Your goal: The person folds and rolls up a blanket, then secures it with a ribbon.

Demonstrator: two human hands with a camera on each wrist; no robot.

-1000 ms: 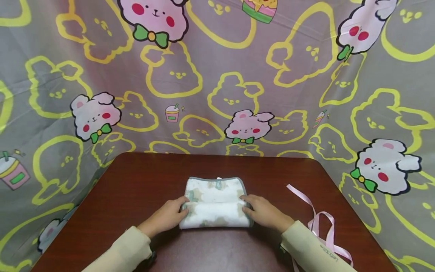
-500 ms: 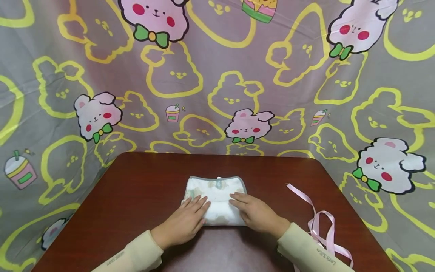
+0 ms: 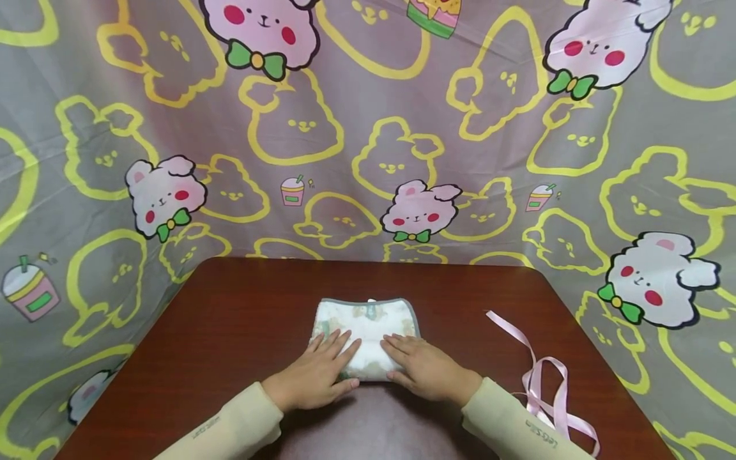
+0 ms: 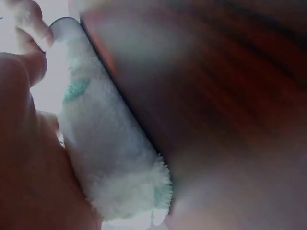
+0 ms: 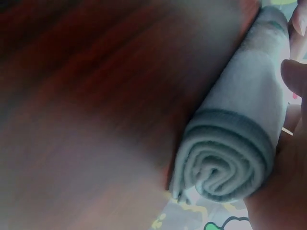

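A white fluffy towel (image 3: 368,319) with beige and green patches and grey edging lies on the table, its near part rolled up. The spiral of the rolled towel (image 5: 225,163) shows at its end in the right wrist view. My left hand (image 3: 313,377) rests on the left part of the roll, fingers straight and spread, thumb at the near side. On the right part, my right hand (image 3: 431,370) lies likewise with extended fingers. In the left wrist view the fluffy roll (image 4: 110,134) runs alongside the palm. The hands cover both ends of the roll in the head view.
A pink ribbon (image 3: 560,390) lies in loose loops on the right side of the dark red-brown table (image 3: 230,306). A printed cloth curtain (image 3: 345,153) with cartoon rabbits stands around the table's back and sides.
Both hands have gone from holding the towel's side edges to lying flat on top of the roll, closer together. The near edge of the roll sits slightly farther from me.
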